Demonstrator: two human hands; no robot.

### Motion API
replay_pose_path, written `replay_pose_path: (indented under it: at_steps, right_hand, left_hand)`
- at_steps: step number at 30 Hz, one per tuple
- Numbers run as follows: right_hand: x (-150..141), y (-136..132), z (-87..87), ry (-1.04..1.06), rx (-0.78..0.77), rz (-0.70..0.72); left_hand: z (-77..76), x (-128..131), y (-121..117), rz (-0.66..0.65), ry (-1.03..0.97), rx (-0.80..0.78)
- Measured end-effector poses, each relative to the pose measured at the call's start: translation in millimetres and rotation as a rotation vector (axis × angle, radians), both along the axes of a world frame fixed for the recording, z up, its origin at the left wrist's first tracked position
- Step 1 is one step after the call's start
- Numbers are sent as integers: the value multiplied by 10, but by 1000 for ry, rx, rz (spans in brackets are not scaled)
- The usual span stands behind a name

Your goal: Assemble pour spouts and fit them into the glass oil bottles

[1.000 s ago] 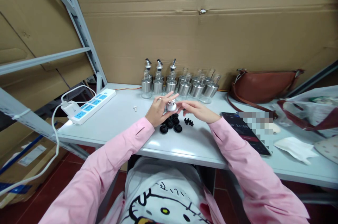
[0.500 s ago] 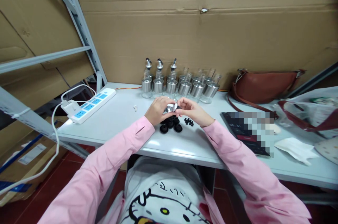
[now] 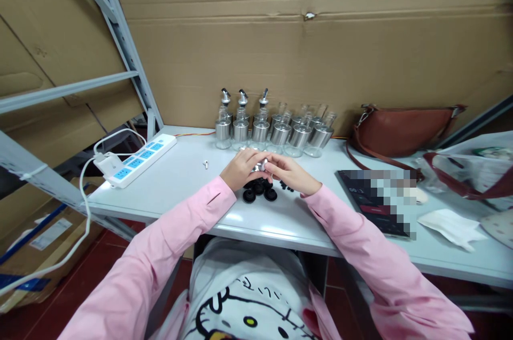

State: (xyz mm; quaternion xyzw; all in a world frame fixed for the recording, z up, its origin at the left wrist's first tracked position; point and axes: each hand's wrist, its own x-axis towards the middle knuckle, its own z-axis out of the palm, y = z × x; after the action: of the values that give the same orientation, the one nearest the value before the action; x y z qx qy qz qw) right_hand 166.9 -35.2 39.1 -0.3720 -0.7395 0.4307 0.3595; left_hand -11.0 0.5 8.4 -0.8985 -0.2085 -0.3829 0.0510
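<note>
My left hand is closed on a small silver pourer head, held just above the table. My right hand meets it from the other side, its thumb and fingers pinched on the same piece. Most of the pourer head is covered by the fingers. Beneath the hands lies a cluster of round black stoppers. Several tiny black pieces sit by them, partly hidden under my right hand. Behind stand several glass bottles with steel bands; three silver pourers rise from bottles at the left.
A white power strip lies at the left, with a small white earbud nearer the hands. To the right are a dark tablet-like device, a brown handbag, a white tissue and a clear bag. Cardboard walls the back.
My right hand has shifted slightly left and closer over the pourer head, now covering more of it and part of the tiny black pieces. My left hand has barely moved.
</note>
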Motion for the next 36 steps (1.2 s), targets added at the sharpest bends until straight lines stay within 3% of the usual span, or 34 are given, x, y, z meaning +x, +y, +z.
replay_pose_path:
  at_steps: [5,13,19,25,28,33,36]
  right_hand:
    - [-24,-41,46,-90,23,-2]
    - [-124,-139,46,-21,35,-24]
    - [-212,-201,-18,-26,247,-162]
    - [-187,-214,-36,-126,360,-207]
    - [-150,-174,-57,-75,294,-178]
    - [-128,-132,-54,131,-34,-77]
    - [-146,-132,-33,212,-153,-44]
  left_hand:
    - [-15,-1,7,45,29,143]
    - [65,-49,-5,113,-43,250]
    - [220,-7,-111,141,-193,186]
    - [187,-21,-111,66,-164,158]
    - [155,-57,-82,23,-117,183]
    - [119,-70,-20,23,-15,244]
    - [108,-63,1,39,18,245]
